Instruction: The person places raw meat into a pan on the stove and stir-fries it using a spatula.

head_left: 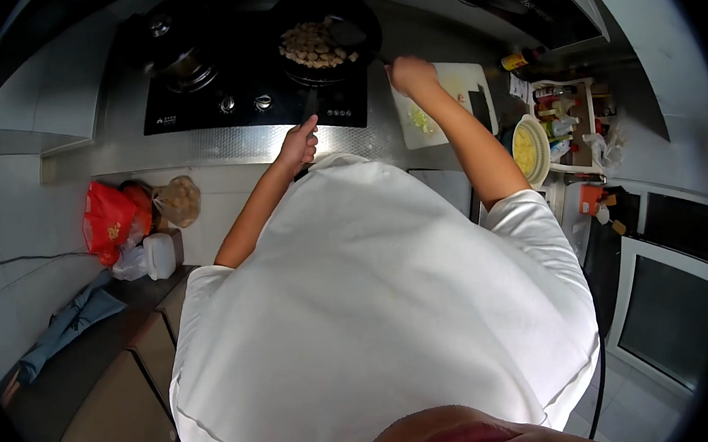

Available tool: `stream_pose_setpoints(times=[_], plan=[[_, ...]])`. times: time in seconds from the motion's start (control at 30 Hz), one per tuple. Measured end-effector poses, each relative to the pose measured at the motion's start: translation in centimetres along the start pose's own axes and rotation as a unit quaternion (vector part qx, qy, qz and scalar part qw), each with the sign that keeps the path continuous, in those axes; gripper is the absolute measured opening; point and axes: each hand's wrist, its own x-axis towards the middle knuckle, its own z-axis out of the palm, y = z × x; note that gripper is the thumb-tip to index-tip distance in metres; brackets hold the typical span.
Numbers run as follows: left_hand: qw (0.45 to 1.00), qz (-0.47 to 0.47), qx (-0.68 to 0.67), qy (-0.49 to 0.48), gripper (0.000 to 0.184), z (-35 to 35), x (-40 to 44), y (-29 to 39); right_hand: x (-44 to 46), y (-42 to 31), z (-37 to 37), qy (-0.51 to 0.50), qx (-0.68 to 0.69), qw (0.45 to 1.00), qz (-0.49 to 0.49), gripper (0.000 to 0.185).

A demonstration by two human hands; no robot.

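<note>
A dark frying pan (369,22) sits on the right side of the black gas stove (183,114), holding many small light-brown diced pieces (313,45). My left hand (297,148) is closed around the pan's handle (311,102), which points toward me. To the right of the pan, my right hand (412,76) is closed on the handle of a spatula. The greyish head of that spatula (347,32) rests in the pan beside the pieces. Under my right forearm lies a white cutting board (411,137) with chopped green pieces (421,119) and a dark-bladed cleaver (479,110).
A lidded pot (182,64) stands on the left burner. Right of the board are a white basket (545,152) of yellow pieces and a rack (586,124) of bottles. Red bags (107,220) and a white container (162,254) stand left. A range hood (520,4) overhangs the back right.
</note>
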Motion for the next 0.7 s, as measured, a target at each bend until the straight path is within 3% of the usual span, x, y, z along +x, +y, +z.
stream_pose_setpoints(times=[0.07,0.27,0.33,0.7], plan=[[1.000,-0.003,0.003,0.002,0.037,-0.1,0.0,-0.1,-0.5,0.1,1.1,0.037,-0.028,0.999,-0.005,0.037],[1.000,-0.006,0.007,-0.002,0.036,-0.1,0.2,0.2,0.2,-1.0,2.1,-0.011,-0.003,1.000,-0.002,0.036],[1.000,-0.006,0.009,-0.004,0.036,-0.1,0.1,-0.2,0.2,-1.0,0.9,-0.055,-0.034,0.997,-0.041,0.033],[1.000,-0.006,0.001,-0.006,0.036,0.0,0.2,-0.1,0.6,-1.1,2.2,-0.045,-0.061,0.995,-0.067,0.033]])
